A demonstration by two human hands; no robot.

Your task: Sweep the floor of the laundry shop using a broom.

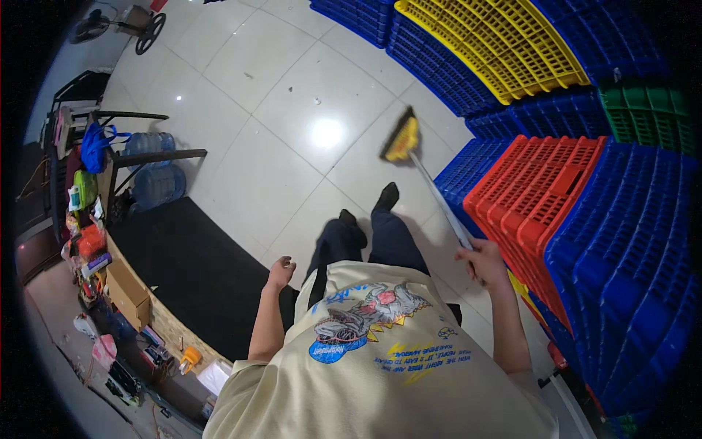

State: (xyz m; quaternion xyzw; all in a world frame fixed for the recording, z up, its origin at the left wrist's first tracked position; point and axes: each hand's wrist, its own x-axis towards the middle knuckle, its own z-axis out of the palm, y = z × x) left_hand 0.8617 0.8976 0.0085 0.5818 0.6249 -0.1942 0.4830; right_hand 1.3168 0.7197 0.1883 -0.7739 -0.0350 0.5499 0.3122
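Note:
A broom's pale handle [443, 204] runs up from my right hand [483, 263], which is closed around it on the right. The yellow and black broom head [403, 137] rests on the white tiled floor [285, 115], ahead of my feet and near the stacked crates. My left hand [282, 273] hangs beside my left hip with nothing in it, its fingers loosely curled and apart. Small bits of debris [317, 101] lie scattered on the tiles farther ahead.
Stacked blue crates [614, 263], a red crate [537, 192] and a yellow crate [493, 44] line the right side. On the left are a black mat [192, 269], large water bottles [159, 186], a metal frame [159, 158] and a cluttered shelf with a cardboard box [126, 293].

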